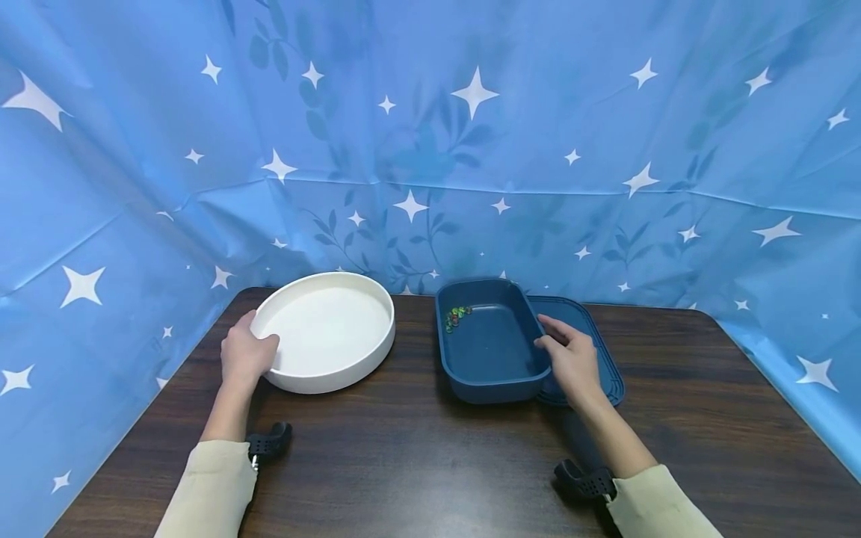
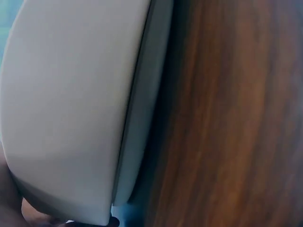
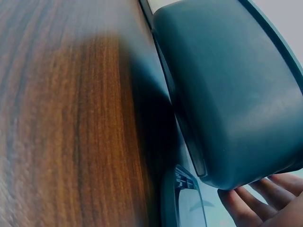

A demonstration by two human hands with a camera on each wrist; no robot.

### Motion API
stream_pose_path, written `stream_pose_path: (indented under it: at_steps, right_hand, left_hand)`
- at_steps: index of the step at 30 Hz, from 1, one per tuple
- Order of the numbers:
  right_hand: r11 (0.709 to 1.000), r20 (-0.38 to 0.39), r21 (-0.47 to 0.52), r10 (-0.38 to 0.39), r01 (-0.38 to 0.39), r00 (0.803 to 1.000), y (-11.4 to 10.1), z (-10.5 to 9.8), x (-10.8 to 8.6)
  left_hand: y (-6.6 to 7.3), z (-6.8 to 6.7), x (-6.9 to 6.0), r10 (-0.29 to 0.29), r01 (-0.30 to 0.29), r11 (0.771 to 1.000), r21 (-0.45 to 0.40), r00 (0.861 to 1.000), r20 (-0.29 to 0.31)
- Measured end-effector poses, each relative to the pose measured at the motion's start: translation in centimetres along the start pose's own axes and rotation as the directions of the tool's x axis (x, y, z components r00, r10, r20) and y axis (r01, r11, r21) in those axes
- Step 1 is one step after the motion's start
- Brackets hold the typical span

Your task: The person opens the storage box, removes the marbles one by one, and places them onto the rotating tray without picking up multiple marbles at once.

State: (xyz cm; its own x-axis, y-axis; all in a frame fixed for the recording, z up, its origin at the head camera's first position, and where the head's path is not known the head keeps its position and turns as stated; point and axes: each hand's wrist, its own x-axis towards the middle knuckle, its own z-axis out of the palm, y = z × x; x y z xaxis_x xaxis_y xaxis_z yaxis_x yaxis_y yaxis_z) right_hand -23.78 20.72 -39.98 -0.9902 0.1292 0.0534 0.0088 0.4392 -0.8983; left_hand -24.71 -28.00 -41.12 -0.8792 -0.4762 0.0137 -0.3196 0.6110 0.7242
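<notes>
My left hand grips the left edge of a round, shallow white dish, its thumb at the rim. The dish's pale side wall fills much of the left wrist view. My right hand holds the right wall of a deep blue rectangular container. In the right wrist view, fingers touch that container's outer side. A cluster of small green and reddish pieces lies along its left inner side. Some fingertips are hidden behind the two vessels.
A flat blue lid lies on the dark wooden table, partly beneath the container's right side. A blue curtain with white stars stands behind and beside the table. Black wrist bands sit on both forearms.
</notes>
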Motion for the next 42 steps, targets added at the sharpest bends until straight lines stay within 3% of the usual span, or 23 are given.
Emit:
stream_pose_path:
  at_steps: [3,6,11,14,16,23,33,42]
  right_hand:
    - [1.0,-0.003,0.001,-0.012,0.012,1.0,0.0,-0.2,0.0]
    - [1.0,-0.006,0.002,-0.027,0.027,1.0,0.0,-0.3,0.1]
    - [1.0,-0.01,-0.014,-0.015,0.015,1.0,0.1,-0.4,0.0]
    - [1.0,-0.016,-0.029,-0.002,0.002,1.0,0.2,-0.3,0.0]
    - [0.999,-0.024,-0.039,-0.004,0.003,1.0,0.3,-0.2,-0.1]
    - [0.998,-0.032,-0.056,-0.035,0.033,0.999,0.5,-0.3,0.0]
    - [0.997,0.016,-0.062,-0.037,0.038,0.999,1.0,-0.9,0.6]
    - [0.992,0.075,-0.125,-0.013,0.022,0.997,0.9,-1.1,0.7]
  left_hand:
    - [0.1,0.4,0.0,-0.004,0.005,0.998,-0.068,1.0,0.006]
    - [0.0,0.7,0.1,-0.021,0.023,0.98,-0.198,1.0,0.011]
    - [-0.8,1.2,0.3,-0.04,0.052,0.892,-0.448,0.999,0.036]
    - [-1.1,1.5,0.3,-0.044,0.05,0.856,-0.514,0.999,0.024]
    - [-1.2,1.6,0.3,-0.046,0.043,0.85,-0.526,0.999,0.007]
    - [-0.3,2.7,0.1,-0.01,0.001,0.873,-0.488,1.0,-0.015]
    - [-0.2,3.4,0.0,0.002,-0.004,0.827,-0.563,1.0,-0.003]
    - [-0.6,3.5,0.3,0.004,-0.009,0.828,-0.56,1.0,-0.011]
